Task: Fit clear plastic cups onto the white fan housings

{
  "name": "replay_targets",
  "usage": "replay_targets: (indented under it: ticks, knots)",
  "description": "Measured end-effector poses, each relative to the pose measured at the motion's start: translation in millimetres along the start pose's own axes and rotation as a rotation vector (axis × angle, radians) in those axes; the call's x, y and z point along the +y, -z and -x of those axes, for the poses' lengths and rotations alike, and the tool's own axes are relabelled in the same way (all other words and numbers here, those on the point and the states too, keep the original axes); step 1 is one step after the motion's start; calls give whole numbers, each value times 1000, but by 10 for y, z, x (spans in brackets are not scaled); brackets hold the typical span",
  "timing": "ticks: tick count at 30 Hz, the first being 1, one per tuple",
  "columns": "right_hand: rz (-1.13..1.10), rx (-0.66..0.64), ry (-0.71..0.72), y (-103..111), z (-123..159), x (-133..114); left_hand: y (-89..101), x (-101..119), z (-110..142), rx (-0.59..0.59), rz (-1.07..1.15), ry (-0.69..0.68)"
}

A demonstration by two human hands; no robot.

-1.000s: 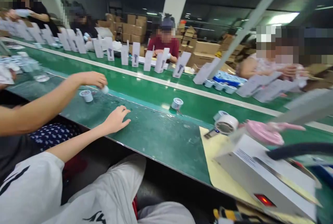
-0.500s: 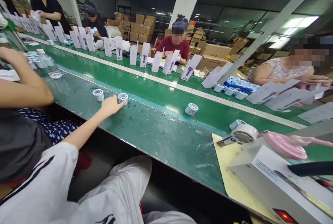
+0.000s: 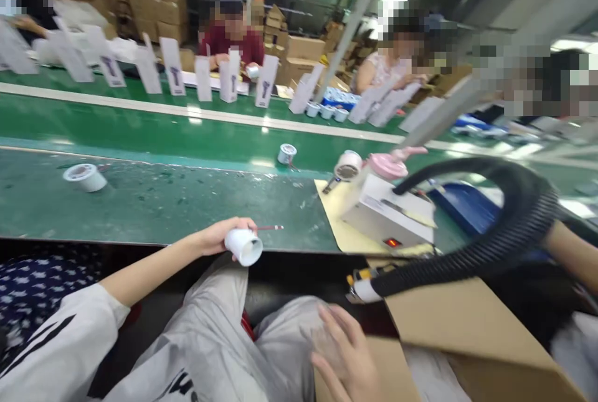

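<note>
My left hand (image 3: pixel 215 237) is closed around a small white round part (image 3: pixel 243 245) with thin wires sticking out, held just off the near edge of the green bench (image 3: pixel 177 202). Down at the bottom, my right hand (image 3: pixel 348 355) rests with fingers spread on a cardboard box (image 3: pixel 471 339) beside my lap. Another white round part (image 3: pixel 85 177) lies on the bench at the left. A third part (image 3: pixel 286 154) sits farther back on the conveyor belt.
A white machine (image 3: pixel 390 215) with a red light stands on a yellow mat, with a black ribbed hose (image 3: pixel 490 246) arching over the box. White upright cartons (image 3: pixel 172 68) line the far side, where several people sit. Another person's arm (image 3: pixel 572 252) is at the right.
My left hand reached a white part on the bench, took it and drew it back to the near edge. The view swung right and my right hand came into sight.
</note>
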State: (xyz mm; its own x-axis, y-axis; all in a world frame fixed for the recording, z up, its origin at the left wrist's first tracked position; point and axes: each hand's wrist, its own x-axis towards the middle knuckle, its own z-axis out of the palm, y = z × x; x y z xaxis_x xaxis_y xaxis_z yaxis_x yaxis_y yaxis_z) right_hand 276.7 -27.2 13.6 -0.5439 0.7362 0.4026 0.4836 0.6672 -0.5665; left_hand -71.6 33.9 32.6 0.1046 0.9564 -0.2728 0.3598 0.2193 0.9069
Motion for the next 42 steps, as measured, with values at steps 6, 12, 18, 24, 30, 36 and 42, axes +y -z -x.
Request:
replay_targets:
  ticks: [6, 12, 18, 24, 30, 36, 42]
  knots:
    - [352, 88, -26, -371, -248, -114, -720, 114, 67, -543, 66, -175]
    - [-120, -76, -243, -286, -113, -153, -806, 165, 146, -344, -116, -456]
    - [-405, 127, -411, -266, -119, -206, -903, -32, 123, -269, -68, -537]
    - [-705, 208, -487, -240, -121, -125, -848, -53, 133, -501, -15, -529]
    - [-480, 127, -216, -267, -54, -122, -871, -37, 264, -444, 232, -133]
    - [-375, 77, -177, -254, 55, -116, -840, -7, 291, -510, 187, -173]
    - [-554, 65, -310, -233, 69, -124, -804, -14, 288, -499, 109, -471]
